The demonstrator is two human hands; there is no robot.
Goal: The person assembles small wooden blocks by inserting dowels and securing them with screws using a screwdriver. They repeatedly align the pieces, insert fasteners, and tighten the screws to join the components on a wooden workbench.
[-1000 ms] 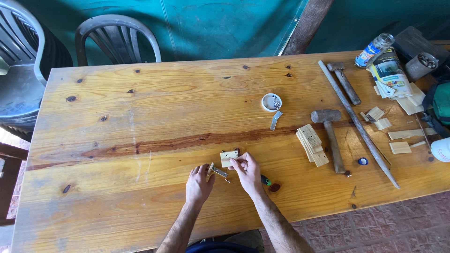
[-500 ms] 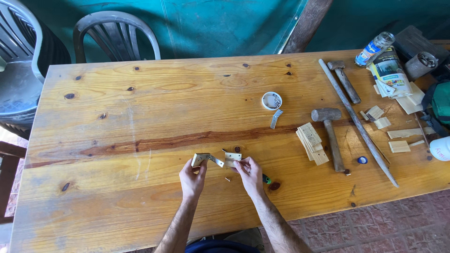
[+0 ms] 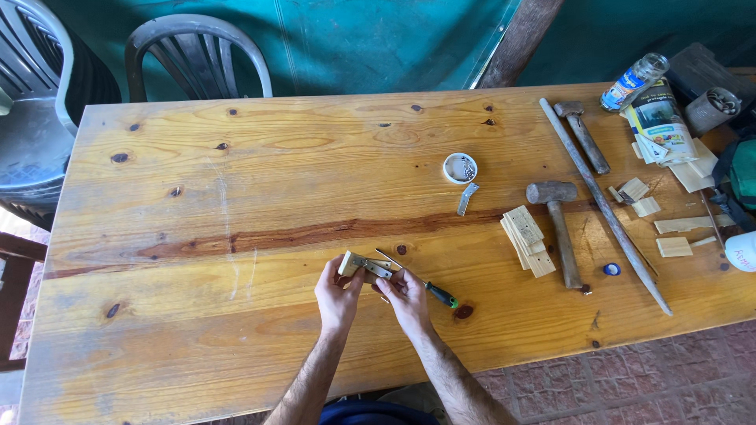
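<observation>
Over wooden table [image 3: 236, 173], left hand [image 3: 337, 293] grips small wood block [image 3: 347, 263]; right hand [image 3: 405, 295] pinches its metal hinge [image 3: 376, 268].

Hammers: two [image 3: 561, 228] [image 3: 583, 134]. Plastic chairs: two [image 3: 197, 55] [image 3: 39, 118]. Screwdriver: one [image 3: 421, 285]. Bottle: one [image 3: 635, 81]. Long rod: one [image 3: 602, 203]. Wood-slat stack: one [image 3: 528, 240].

The honey-yellow pine table [image 3: 236, 157] bears dark knots and a reddish-brown streak along its middle, the screwdriver [image 3: 429, 289] near its front edge has a green and black handle, the small round dish [image 3: 460, 168] is white, and the chairs [image 3: 197, 55] behind are grey.
</observation>
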